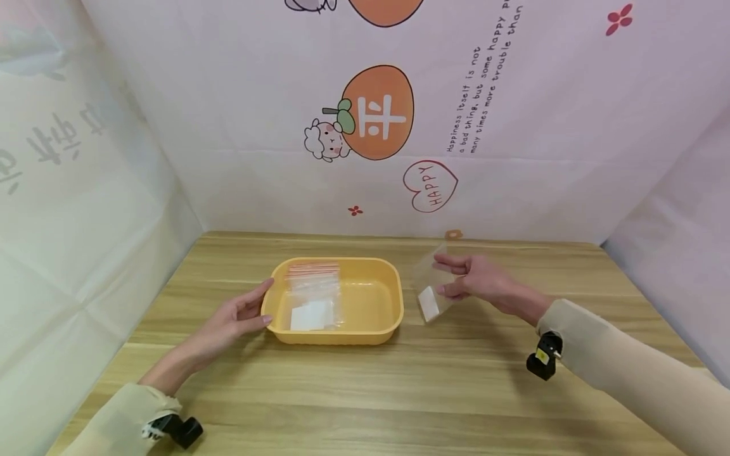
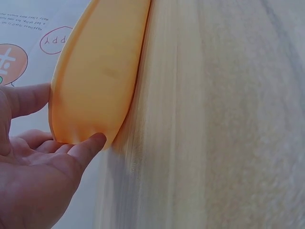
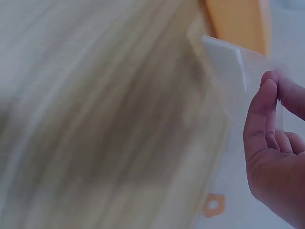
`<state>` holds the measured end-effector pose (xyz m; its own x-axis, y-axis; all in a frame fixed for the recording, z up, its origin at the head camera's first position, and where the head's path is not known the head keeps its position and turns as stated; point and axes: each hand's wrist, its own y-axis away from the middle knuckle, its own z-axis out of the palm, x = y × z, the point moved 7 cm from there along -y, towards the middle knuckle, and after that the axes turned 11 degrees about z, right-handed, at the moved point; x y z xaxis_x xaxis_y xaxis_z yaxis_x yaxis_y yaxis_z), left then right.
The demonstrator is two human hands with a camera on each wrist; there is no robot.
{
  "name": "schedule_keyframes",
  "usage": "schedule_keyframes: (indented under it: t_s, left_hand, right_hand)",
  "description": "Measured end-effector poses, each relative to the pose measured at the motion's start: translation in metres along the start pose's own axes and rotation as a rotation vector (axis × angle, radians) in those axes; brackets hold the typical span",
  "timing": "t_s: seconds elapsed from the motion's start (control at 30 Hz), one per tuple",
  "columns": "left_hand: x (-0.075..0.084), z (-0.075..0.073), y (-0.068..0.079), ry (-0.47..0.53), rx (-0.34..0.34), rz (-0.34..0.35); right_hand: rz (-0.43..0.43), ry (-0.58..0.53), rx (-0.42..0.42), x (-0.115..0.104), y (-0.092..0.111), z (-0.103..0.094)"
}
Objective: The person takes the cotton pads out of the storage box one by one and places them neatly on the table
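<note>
A yellow plastic tray [image 1: 371,301] stands on the wooden table, and my left hand [image 1: 242,315] grips its left end with thumb and fingers. In the left wrist view the fingers of that hand [image 2: 45,157] span the tray's rounded end [image 2: 95,81]. Inside, on the left half, lie clear zip bags [image 1: 312,288] with red-striped tops and white pieces in them. To the right of the tray, my right hand [image 1: 470,278] pinches a clear plastic bag [image 1: 429,272] by its edge. A white block [image 1: 429,304] sits at the bag's lower end.
The wooden table [image 1: 342,392] ends at a white printed cloth [image 1: 256,126] hung along the back, with more cloth at both sides. A black wrist camera [image 1: 544,356] is strapped at the right sleeve, another [image 1: 179,430] at the left.
</note>
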<state>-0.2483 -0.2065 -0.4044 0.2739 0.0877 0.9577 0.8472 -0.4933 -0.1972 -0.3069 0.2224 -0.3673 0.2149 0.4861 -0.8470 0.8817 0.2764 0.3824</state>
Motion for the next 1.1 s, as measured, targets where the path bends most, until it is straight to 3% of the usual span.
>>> schedule_keyframes:
  t_s: [0.53, 0.87, 1.1]
  left_hand:
    - [0.002, -0.003, -0.001, -0.018, 0.0, -0.016]
    - [0.005, -0.003, 0.001, -0.016, 0.01, -0.001]
    - [0.005, -0.002, 0.0, -0.017, 0.004, 0.003]
  right_hand:
    - [0.032, 0.154, 0.099, 0.042, -0.015, -0.009]
    - [-0.005, 0.319, 0.177, 0.041, -0.018, -0.005]
    - [0.057, 0.286, 0.165, 0.048, -0.019, -0.002]
